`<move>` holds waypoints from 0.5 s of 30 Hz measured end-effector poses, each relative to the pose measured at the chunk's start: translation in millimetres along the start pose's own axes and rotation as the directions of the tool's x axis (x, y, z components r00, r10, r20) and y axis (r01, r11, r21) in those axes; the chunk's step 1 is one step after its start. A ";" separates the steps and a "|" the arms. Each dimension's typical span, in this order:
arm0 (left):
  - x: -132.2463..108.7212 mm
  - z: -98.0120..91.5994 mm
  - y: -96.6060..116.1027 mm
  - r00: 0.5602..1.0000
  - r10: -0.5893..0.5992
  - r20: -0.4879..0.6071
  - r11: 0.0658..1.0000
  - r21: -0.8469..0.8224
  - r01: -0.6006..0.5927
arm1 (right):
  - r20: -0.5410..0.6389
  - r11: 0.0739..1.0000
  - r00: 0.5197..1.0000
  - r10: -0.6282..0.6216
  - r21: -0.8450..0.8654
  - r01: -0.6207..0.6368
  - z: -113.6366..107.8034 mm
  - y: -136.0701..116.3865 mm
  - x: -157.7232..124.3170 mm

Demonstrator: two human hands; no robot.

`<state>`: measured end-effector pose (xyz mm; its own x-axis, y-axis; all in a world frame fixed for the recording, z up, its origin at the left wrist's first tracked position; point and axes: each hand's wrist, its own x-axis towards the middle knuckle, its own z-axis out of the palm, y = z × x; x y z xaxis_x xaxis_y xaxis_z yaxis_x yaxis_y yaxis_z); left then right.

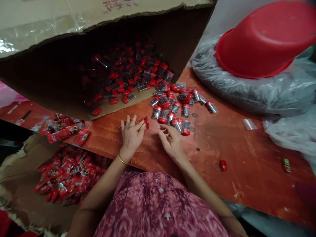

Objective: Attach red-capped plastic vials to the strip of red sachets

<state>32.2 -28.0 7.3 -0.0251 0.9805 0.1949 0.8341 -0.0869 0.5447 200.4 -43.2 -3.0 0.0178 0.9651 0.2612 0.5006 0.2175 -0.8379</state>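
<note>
My left hand [132,133], with a gold bangle at the wrist, is over a small red printed packet [146,122] on the table. Its thumb and forefinger close on the packet, and part of it is hidden under the fingers. My right hand [171,141] is a little to the right, fingers loosely curved and apart, with nothing visible in it. Just beyond its fingertips lies a loose pile of small clear jars with red caps [175,107], dark pieces showing inside.
A large cardboard box [103,115] lies on its side, holding many more jars. Red packets [65,130] lie at the table's left, above a lower carton [22,174] with a heap of packets. A red bucket [256,42] sits upside down on a plastic-wrapped bundle [237,95].
</note>
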 end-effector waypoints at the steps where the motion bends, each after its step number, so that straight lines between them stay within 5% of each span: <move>1: -1.5 -2.3 4.5 1.000 0.005 -0.009 1.000 -0.021 -0.005 | 0.039 0.987 0.996 0.078 0.140 -0.083 9.4 -5.5 1.1; 3: -4.9 -5.6 11.8 1.000 0.019 -0.023 0.996 -0.081 -0.021 | 0.134 0.902 0.974 0.183 0.371 -0.221 25.7 -13.1 4.7; 6: -9.0 -7.1 16.5 0.999 -0.045 -0.030 0.957 -0.287 0.035 | 0.166 0.803 0.964 0.205 0.534 -0.263 36.6 -17.2 10.1; 9: -8.6 -5.9 15.7 0.966 -0.216 0.141 0.786 -0.562 0.258 | 0.152 0.795 0.968 0.200 0.552 -0.251 33.8 -16.7 11.5; 12: -5.3 -4.5 15.4 0.903 -0.262 0.341 0.607 -0.669 0.429 | 0.249 0.773 0.945 0.212 0.549 -0.317 29.3 -15.2 9.9; 15: -3.6 -3.1 17.8 0.908 -0.289 0.303 0.561 -0.715 0.417 | 0.270 0.759 0.935 0.232 0.551 -0.347 28.2 -13.9 8.7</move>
<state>45.5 -33.6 18.8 -0.0972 0.9688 -0.2278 0.0634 0.2345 0.9701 169.2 -33.8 -2.5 -0.1007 0.9917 -0.0795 -0.1027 -0.0898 -0.9906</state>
